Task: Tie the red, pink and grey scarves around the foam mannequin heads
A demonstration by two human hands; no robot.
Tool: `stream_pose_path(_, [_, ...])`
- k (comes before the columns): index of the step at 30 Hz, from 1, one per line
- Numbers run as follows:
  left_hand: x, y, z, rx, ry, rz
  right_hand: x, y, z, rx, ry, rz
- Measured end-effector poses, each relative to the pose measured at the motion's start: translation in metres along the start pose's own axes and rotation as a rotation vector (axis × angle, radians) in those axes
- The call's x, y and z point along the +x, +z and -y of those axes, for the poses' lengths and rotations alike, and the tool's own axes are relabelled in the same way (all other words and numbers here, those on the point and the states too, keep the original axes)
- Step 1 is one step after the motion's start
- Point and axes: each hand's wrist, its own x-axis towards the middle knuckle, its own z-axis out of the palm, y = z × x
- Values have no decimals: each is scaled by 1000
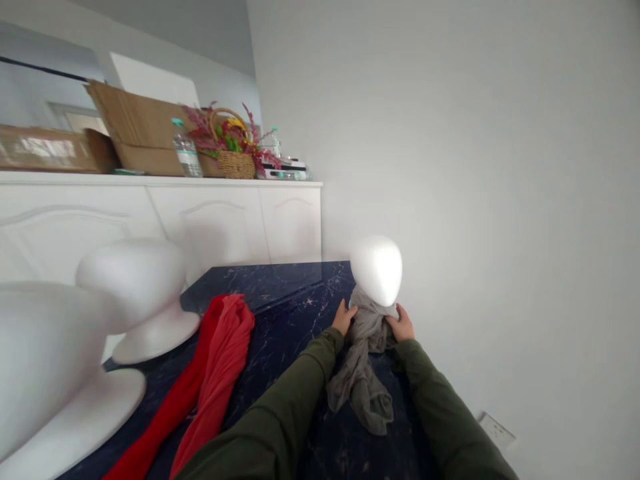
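A grey scarf (370, 333) is wrapped around the neck of a white mannequin head (377, 267), its loose ends hanging down the front onto the dark blue marbled table. My left hand (344, 319) grips the scarf at the left side of the neck, thumb pressed against the cloth. On the opposite side my right hand (401, 325) pinches the fabric just under the head. Both hands' far fingers are partly hidden behind the scarf. A red scarf (193, 380) and a coral scarf (227, 360) lie together on the table, left of my left arm.
Two more white mannequin heads stand at the left, a nearer one (45, 360) and a farther one (133, 277). Behind the table (290, 320) is a white cabinet (220, 220) bearing cardboard boxes (140, 127), a bottle (187, 152) and a flower basket (236, 163). A wall rises close on the right.
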Motion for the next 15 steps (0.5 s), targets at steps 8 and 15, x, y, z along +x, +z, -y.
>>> stream_pose_path(8, [-125,-68,-23,241,-140,40,-56,-20,-14,41,35,-37])
stream_pose_path(15, [-270,-203,-43,1188,-155,-311,-205,-2,29,229,60,-187])
